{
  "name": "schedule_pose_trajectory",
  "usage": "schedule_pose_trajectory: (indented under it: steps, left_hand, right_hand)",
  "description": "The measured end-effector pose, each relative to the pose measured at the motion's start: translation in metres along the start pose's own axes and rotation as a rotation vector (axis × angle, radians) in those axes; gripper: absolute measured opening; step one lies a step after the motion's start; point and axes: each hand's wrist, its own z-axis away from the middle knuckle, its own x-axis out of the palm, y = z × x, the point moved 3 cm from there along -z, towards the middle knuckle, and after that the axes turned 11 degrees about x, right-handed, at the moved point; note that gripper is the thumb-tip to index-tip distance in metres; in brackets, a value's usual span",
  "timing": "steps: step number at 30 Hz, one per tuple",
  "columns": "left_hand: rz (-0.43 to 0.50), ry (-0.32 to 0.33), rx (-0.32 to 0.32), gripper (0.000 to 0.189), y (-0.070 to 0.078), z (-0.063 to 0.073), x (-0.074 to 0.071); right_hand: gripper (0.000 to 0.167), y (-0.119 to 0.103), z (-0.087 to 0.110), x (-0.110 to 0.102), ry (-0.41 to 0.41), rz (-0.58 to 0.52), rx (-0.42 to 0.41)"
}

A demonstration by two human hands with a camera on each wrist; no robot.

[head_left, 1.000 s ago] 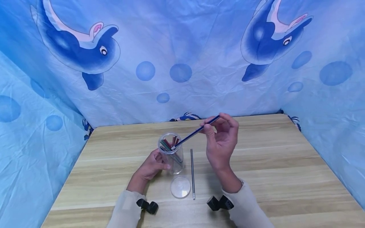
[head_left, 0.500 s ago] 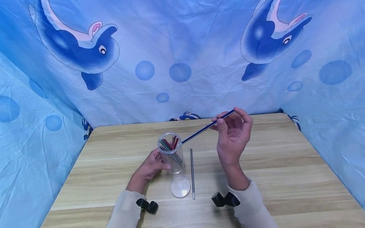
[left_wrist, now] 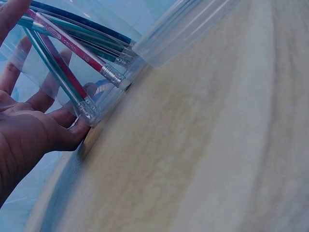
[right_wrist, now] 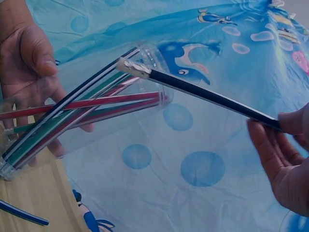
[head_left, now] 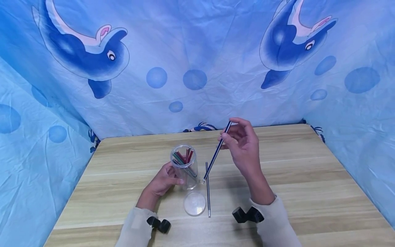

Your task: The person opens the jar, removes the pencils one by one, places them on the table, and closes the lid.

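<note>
A clear plastic jar (head_left: 192, 181) stands upright with several red, green and dark pencils (left_wrist: 72, 46) leaning inside it, eraser ends down. My left hand (head_left: 163, 180) grips the jar low on its left side, thumb across the front. Between thumb and fingertips, my right hand (head_left: 245, 145) pinches a dark blue striped pencil (right_wrist: 207, 96) by its end. That pencil slants, its eraser end lowered to the right of the jar. A similar striped pencil (head_left: 208, 199) lies on the table just below it, seen partly in the right wrist view.
A round clear lid (head_left: 194, 203) lies flat in front of the jar. The wooden table (head_left: 308, 185) stretches to both sides. Blue curtains (head_left: 216, 44) printed with dolphins hang behind it and at its sides.
First my right hand drew the striped pencil out over the jar's rim to the right. Then it came back left, with the eraser end swinging down beside the jar. The left hand stayed put.
</note>
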Motion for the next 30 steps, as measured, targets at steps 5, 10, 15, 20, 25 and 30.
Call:
schedule_pose_trajectory:
  steps: [5, 10, 15, 20, 25, 30]
  left_hand:
    - [-0.004, 0.003, -0.002, 0.076, 0.0, 0.0, -0.001]
    - [-0.003, -0.001, 0.001, 0.074, -0.001, 0.001, -0.001]
    - [-0.003, -0.008, -0.001, 0.075, 0.0, 0.0, -0.001]
    - [-0.017, -0.012, 0.021, 0.077, 0.001, -0.003, -0.001]
    - [-0.025, -0.011, 0.021, 0.078, 0.0, -0.005, -0.001]
    - [-0.011, 0.001, 0.008, 0.078, -0.001, -0.001, -0.002]
  right_hand:
    - [0.041, 0.012, -0.004, 0.001, -0.068, 0.131, 0.194]
    - [0.042, 0.028, -0.008, -0.001, -0.122, 0.201, 0.279]
    - [0.043, 0.046, -0.011, -0.003, -0.161, 0.249, 0.333]
    - [0.042, 0.066, -0.015, -0.006, -0.201, 0.272, 0.41]
    - [0.042, 0.092, -0.017, -0.01, -0.241, 0.275, 0.496]
    - [0.041, 0.12, -0.013, -0.01, -0.302, 0.291, 0.583]
